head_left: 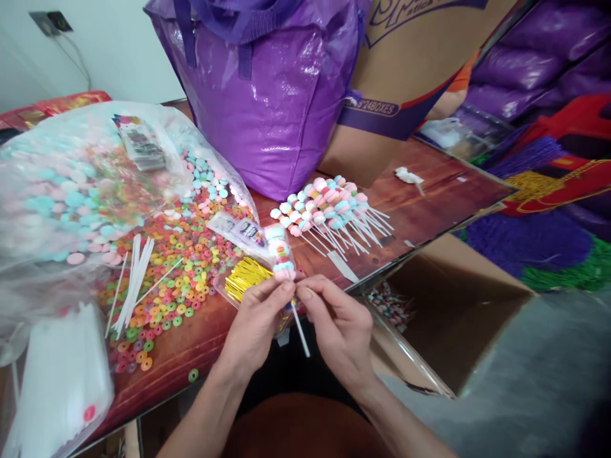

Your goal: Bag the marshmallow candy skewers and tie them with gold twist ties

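Upright before me is a candy skewer (281, 254), pastel pieces threaded on a white stick inside a clear wrapper. My left hand (265, 308) pinches it just under the candy, with the bare stick pointing down. Close beside it, my right hand (337, 324) has thumb and fingers pressed together at the wrapper's gathered neck; what lies between those fingertips is too small to make out. Gold twist ties (245, 278) fill a clear tray just behind my left hand. Printed flat wrappers (241, 232) lie beyond the tray.
Finished-looking candy skewers (329, 207) are piled on the table (191, 346). Loose ring candies (191, 261), white sticks (133, 283) and a bag of pastel candies (62, 191) spread leftward. A purple bag (267, 108) stands behind. An open carton (458, 312) sits at right, below the table.
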The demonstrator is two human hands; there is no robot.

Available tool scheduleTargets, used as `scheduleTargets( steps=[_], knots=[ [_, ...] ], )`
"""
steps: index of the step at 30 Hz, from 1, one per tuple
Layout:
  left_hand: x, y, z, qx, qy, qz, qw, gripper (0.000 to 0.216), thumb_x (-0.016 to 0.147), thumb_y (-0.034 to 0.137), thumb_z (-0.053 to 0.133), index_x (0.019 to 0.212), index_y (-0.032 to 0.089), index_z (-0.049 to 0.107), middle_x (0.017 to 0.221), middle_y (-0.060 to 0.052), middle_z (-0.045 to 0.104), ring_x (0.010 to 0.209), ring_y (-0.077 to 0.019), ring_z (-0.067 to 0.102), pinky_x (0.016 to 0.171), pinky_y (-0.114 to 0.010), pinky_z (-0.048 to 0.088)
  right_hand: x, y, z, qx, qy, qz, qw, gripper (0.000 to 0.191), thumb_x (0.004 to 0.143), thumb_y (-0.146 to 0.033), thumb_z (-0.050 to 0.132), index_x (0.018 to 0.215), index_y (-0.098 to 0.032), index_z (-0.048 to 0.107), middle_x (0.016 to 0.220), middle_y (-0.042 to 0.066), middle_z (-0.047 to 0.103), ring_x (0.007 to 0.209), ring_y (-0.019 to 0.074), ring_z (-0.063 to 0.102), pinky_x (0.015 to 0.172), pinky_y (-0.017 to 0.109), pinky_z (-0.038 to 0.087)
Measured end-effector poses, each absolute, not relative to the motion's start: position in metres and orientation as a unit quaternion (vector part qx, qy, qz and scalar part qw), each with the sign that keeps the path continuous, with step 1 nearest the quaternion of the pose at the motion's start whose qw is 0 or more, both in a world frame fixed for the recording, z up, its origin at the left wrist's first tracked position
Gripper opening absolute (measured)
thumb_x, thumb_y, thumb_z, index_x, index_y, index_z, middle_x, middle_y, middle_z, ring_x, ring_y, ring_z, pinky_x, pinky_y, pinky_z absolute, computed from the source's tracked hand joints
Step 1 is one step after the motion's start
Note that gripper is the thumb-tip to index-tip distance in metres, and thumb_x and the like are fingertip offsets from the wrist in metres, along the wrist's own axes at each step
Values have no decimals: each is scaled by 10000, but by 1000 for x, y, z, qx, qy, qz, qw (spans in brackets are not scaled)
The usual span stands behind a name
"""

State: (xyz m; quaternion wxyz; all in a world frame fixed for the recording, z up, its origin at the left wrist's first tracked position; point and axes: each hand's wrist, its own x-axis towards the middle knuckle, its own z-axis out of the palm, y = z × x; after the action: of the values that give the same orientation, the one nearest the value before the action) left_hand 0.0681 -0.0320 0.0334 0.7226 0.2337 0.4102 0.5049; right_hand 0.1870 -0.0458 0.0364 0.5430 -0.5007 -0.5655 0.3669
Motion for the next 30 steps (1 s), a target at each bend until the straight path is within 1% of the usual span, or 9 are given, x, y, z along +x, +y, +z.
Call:
scheduleTargets(
  steps=[2,4,6,11,14,18,21,25,30],
  knots=[
    [76,-30,33,219,405,532,711,321,605,350,900,820,160,758,796,-36,701,770,-151,638,738,-256,520,188,-53,31,-518,-523,416,534,227,972,-279,524,812,-192,660,637,-25,557,549,108,476,517,227,400],
    [84,-30,29,232,409,540,698,301,613,357,890,789,168,735,702,-4,663,603,-116,580,584,-236,491,189,-63,22,-523,-502,446,525,285,971,-327,532,748,-183,638,591,-32,499,525,102,427,490,227,361],
    [90,-31,25,292,423,507,692,262,646,355,866,744,173,706,637,13,617,520,-104,514,507,-232,441,193,-73,10,-536,-480,451,529,323,957,-359,566,694,-178,611,585,-30,471,535,104,418,500,235,354],
    [77,-20,16,501,520,458,518,29,770,229,744,782,204,736,810,-38,679,778,-175,597,757,-278,469,237,-91,-21,-560,-285,410,661,218,873,-392,695,827,-180,685,567,-53,433,510,82,367,469,209,282],
    [55,2,11,550,579,440,410,52,816,243,676,825,210,717,892,-59,699,873,-211,620,835,-311,461,285,-92,-40,-550,-160,396,717,235,787,-378,768,798,-181,640,599,-60,464,475,55,342,461,190,302],
    [41,45,6,672,661,237,235,220,900,353,580,1027,205,682,1039,-102,699,976,-256,634,910,-372,459,339,-88,-67,-558,-14,394,730,305,717,-435,752,783,-166,626,587,-53,504,418,50,317,402,196,290],
    [46,73,6,687,709,98,124,301,910,403,564,1084,177,662,1119,-151,686,1091,-310,623,898,-390,474,347,-82,-77,-568,-11,391,724,332,681,-434,768,783,-146,640,602,-39,535,426,54,354,403,205,303],
    [57,94,8,682,726,3,92,359,867,458,621,1049,156,686,1085,-176,716,1068,-346,652,877,-409,488,323,-70,-72,-568,-76,391,720,347,639,-384,826,831,-140,672,620,-43,545,442,43,356,424,196,277],
    [59,103,9,674,729,-54,104,265,843,410,652,956,181,722,1049,-159,740,1028,-332,675,837,-389,494,297,-57,-62,-566,-129,395,712,309,688,-384,815,836,-151,675,604,-50,532,452,46,360,440,194,258]
  ],
)
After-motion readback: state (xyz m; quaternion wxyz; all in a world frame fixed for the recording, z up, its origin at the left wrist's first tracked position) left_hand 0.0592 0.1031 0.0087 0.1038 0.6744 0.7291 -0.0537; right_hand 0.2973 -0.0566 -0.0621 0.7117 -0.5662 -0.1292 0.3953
